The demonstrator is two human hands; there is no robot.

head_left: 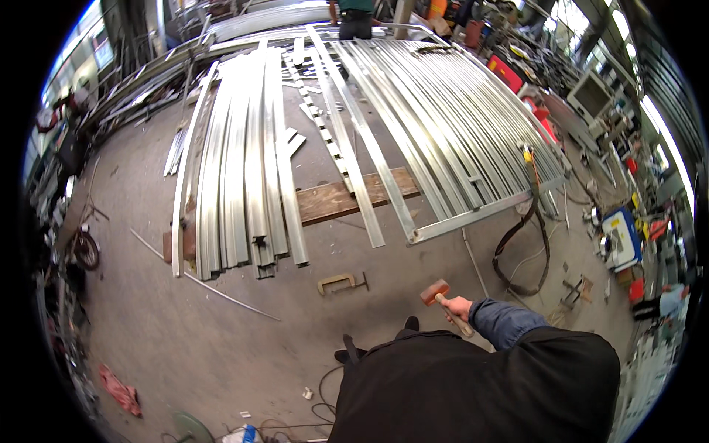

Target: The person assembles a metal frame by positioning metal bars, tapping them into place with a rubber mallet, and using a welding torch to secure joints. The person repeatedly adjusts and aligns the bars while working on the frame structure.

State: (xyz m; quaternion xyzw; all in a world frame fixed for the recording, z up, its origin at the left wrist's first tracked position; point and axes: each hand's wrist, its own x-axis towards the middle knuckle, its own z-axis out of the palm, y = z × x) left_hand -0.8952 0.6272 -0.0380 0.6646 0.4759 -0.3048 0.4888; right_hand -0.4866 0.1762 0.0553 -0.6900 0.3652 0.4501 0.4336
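My right hand (459, 306) is closed around the wooden handle of a mallet (436, 292) with a reddish-brown head, held out in front of my body. My left hand is not visible. Beyond the mallet, the near corner of a large metal frame (473, 219) of parallel bars lies raised off the floor. A C-clamp (337, 280) rests on the concrete ahead of my feet, to the left of the mallet. Farther left lies a row of long shiny metal profiles (235, 162), side by side. Two loose metal bars (345, 140) stretch between that row and the frame.
A wooden plank (325, 201) passes beneath the metal bars. A dark cable loop (505, 255) hangs by the frame's right corner. A thin rod (233, 297) and a red cloth (120, 390) lie on the floor at left. One person (356, 22) stands beyond the frame, another (662, 303) far right.
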